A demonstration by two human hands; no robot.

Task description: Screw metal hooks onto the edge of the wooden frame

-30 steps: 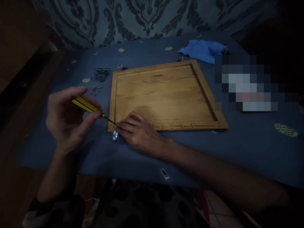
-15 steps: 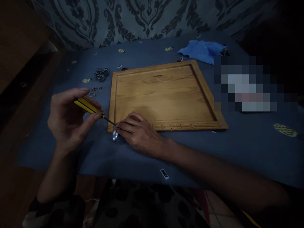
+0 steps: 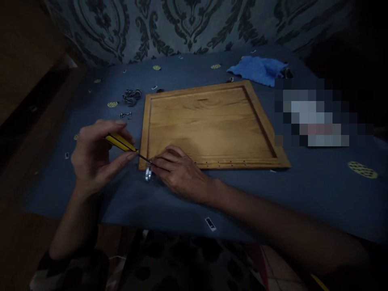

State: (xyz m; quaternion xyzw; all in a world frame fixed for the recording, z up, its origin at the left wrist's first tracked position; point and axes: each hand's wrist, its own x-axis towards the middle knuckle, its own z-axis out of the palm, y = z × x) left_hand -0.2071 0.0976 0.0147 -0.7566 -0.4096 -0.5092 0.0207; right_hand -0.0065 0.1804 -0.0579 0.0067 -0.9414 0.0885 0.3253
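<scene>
A wooden board (image 3: 206, 121) with a raised frame lies flat on the blue-covered table (image 3: 303, 194). My left hand (image 3: 95, 155) grips a yellow-and-black screwdriver (image 3: 123, 143), its thin shaft slanting down to the board's near left corner. My right hand (image 3: 177, 171) rests on that corner, fingers pinched on a small metal hook (image 3: 148, 173) that hangs over the board's near edge. The screwdriver tip meets the hook at my fingertips. A row of small holes runs along the board's near rail.
A pile of metal hooks (image 3: 131, 96) and a few loose screws (image 3: 125, 115) lie left of the board. A blue cloth (image 3: 257, 69) sits at the far right corner. Patterned fabric hangs behind the table. A small label (image 3: 210, 223) lies near the front edge.
My left hand with the screwdriver has shifted slightly right, closer to the corner. My right hand stays on the hook. The view has tipped a little.
</scene>
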